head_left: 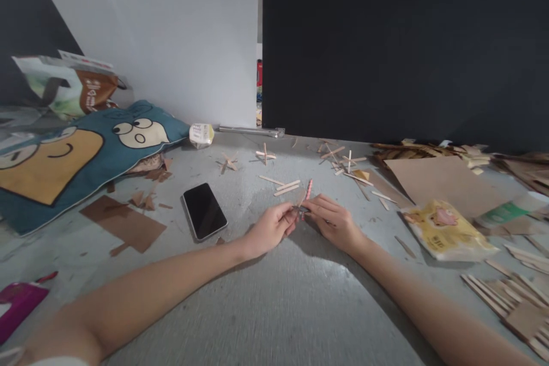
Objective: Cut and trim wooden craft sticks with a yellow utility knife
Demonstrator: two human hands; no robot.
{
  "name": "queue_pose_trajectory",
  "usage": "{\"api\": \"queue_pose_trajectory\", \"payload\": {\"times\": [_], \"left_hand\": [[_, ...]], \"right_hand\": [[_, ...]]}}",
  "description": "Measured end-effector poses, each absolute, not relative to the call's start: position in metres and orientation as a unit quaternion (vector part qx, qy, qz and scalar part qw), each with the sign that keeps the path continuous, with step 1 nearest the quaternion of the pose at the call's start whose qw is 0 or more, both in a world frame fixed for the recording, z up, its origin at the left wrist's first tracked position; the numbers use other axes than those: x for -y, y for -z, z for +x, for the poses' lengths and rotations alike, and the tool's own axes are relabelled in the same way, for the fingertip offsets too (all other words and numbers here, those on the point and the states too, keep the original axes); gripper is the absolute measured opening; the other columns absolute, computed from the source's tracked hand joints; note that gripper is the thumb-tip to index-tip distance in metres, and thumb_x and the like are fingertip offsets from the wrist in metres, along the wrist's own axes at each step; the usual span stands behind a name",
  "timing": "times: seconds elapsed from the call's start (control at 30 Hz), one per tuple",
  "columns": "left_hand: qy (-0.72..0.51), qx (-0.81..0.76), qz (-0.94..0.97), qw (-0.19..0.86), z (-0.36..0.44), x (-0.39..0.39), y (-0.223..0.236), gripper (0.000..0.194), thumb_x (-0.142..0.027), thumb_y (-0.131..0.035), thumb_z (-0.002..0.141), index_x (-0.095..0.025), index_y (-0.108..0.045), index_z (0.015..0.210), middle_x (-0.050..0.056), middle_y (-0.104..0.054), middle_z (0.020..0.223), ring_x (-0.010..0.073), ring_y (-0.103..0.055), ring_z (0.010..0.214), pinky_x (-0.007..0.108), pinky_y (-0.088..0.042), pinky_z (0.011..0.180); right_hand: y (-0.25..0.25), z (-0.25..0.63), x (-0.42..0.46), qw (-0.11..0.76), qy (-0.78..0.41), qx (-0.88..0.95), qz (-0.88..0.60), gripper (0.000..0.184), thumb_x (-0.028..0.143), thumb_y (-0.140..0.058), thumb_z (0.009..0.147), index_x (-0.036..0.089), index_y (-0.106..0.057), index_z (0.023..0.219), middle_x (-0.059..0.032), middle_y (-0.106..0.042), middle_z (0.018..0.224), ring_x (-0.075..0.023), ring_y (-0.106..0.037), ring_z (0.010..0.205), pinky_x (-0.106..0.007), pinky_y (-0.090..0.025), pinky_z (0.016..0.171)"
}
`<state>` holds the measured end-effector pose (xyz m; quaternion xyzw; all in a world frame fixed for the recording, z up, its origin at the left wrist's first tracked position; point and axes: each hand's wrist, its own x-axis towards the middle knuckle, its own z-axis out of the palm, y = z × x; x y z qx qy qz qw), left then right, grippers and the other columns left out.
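Observation:
My left hand (274, 226) and my right hand (331, 220) meet over the middle of the table, fingers closed in a pinch. Between them a red-and-white striped straw (309, 189) points up and away, with a thin wooden craft stick (301, 199) beside it. The fingers partly cover both pieces, so how they join is hidden. The left fingertips are on the craft stick and the right fingertips close around the straw. Just beyond the hands lie several loose craft sticks (287, 187). Farther off stand small crossed-stick pieces (265, 154).
A black phone (205, 211) lies left of my hands, near brown cardboard (122, 223) and a blue cartoon cushion (107, 154). To the right are a yellow snack packet (448, 229), a large cardboard sheet (441, 180) and piled sticks (493, 297). A dark panel (403, 46) rises behind.

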<state>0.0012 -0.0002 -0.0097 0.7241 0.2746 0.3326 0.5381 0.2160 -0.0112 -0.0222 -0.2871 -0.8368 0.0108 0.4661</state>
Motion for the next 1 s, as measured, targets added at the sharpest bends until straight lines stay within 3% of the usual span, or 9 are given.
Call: {"api": "queue_pose_trajectory", "payload": {"times": [0.33, 0.7, 1.0], "left_hand": [[-0.355, -0.276, 0.669, 0.592, 0.004, 0.003, 0.006, 0.049, -0.067, -0.047, 0.100, -0.022, -0.048, 0.083, -0.007, -0.043, 0.056, 0.0097, -0.034, 0.049, 0.024, -0.027, 0.049], [-0.373, -0.311, 0.692, 0.534, 0.004, 0.011, -0.002, 0.042, -0.059, -0.047, 0.102, -0.020, -0.053, 0.087, -0.004, -0.051, 0.063, 0.0108, -0.042, 0.056, 0.026, -0.032, 0.056], [-0.393, -0.286, 0.650, 0.584, 0.004, 0.014, 0.001, 0.044, -0.062, -0.052, 0.101, -0.018, -0.057, 0.103, -0.004, -0.052, 0.065, 0.0108, -0.042, 0.055, 0.025, -0.030, 0.052]], "right_hand": [[0.021, 0.215, 0.011, 0.489, -0.029, 0.817, -0.303, 0.039, 0.010, -0.054, 0.102, 0.026, -0.071, 0.133, -0.0094, -0.079, 0.103, -0.0201, -0.071, 0.088, -0.035, -0.060, 0.081], [0.019, 0.216, 0.016, 0.489, -0.012, 0.816, -0.307, 0.038, 0.012, -0.055, 0.102, 0.027, -0.070, 0.134, -0.0105, -0.076, 0.103, -0.0212, -0.073, 0.089, -0.035, -0.061, 0.079], [0.020, 0.218, 0.018, 0.448, -0.011, 0.829, -0.335, 0.029, 0.021, -0.050, 0.106, 0.024, -0.063, 0.132, -0.0113, -0.071, 0.103, -0.0234, -0.070, 0.093, -0.037, -0.061, 0.082]]}}
